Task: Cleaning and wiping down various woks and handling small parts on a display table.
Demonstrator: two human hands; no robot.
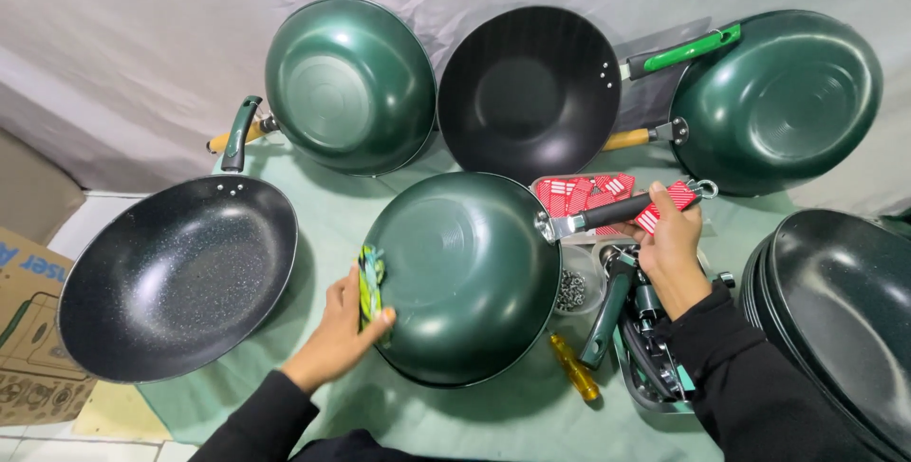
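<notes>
Left hand (343, 323) fingers pinched; right hand (667, 239) fingers clenched, wrist bent.

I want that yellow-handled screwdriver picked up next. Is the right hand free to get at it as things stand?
Probably not at once: the right hand is closed on the black handle of the upturned green pan. The yellow-handled screwdriver lies uncovered on the table beside the pan's rim, so letting go would leave the way free.
</notes>
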